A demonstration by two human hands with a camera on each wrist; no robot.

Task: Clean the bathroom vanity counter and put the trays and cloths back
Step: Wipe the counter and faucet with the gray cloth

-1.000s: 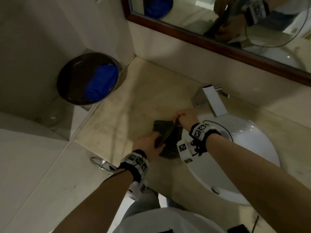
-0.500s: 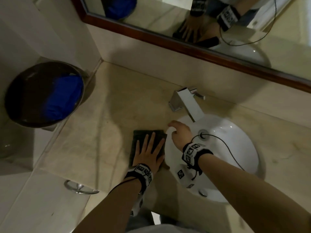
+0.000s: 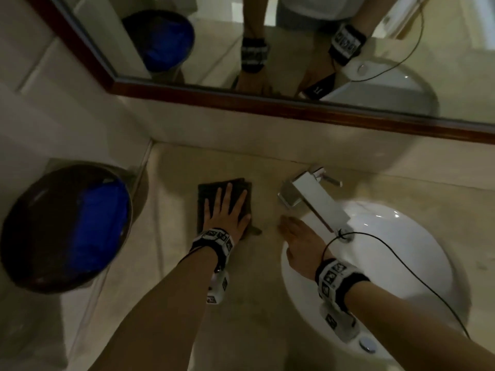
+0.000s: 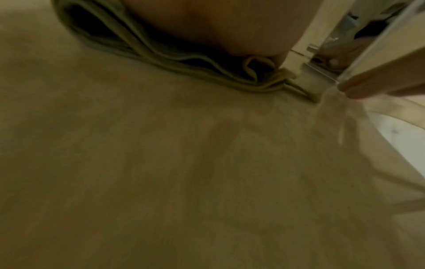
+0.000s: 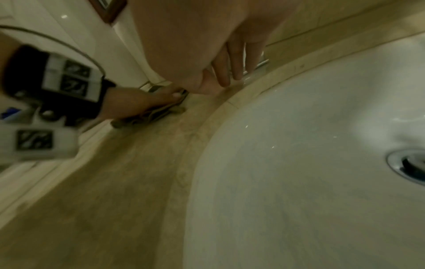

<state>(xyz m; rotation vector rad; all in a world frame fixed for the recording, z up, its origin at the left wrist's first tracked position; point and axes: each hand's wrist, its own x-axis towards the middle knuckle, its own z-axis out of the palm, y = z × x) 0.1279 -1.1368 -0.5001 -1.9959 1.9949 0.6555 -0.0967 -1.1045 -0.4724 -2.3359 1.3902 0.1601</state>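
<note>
A dark folded cloth (image 3: 205, 192) lies flat on the beige counter (image 3: 171, 236), left of the faucet. My left hand (image 3: 225, 207) presses down on it with fingers spread straight. The left wrist view shows the cloth's folded layers (image 4: 161, 54) under my palm. My right hand (image 3: 297, 234) rests with straight fingers on the counter at the basin's left rim, holding nothing. In the right wrist view its fingers (image 5: 232, 61) touch the counter beside the white basin (image 5: 310, 163), and the left hand (image 5: 138, 103) lies on the cloth (image 5: 147, 118).
A chrome faucet (image 3: 310, 199) stands behind the white sink (image 3: 401, 263). A dark round bin with a blue bag (image 3: 67, 226) sits off the counter's left end. A wood-framed mirror (image 3: 267, 103) runs along the back wall. A thin black cable (image 3: 401, 258) crosses the basin.
Both hands held the cloth a second ago. The right hand let go; the left hand flattened the cloth on the counter and slid it toward the back wall.
</note>
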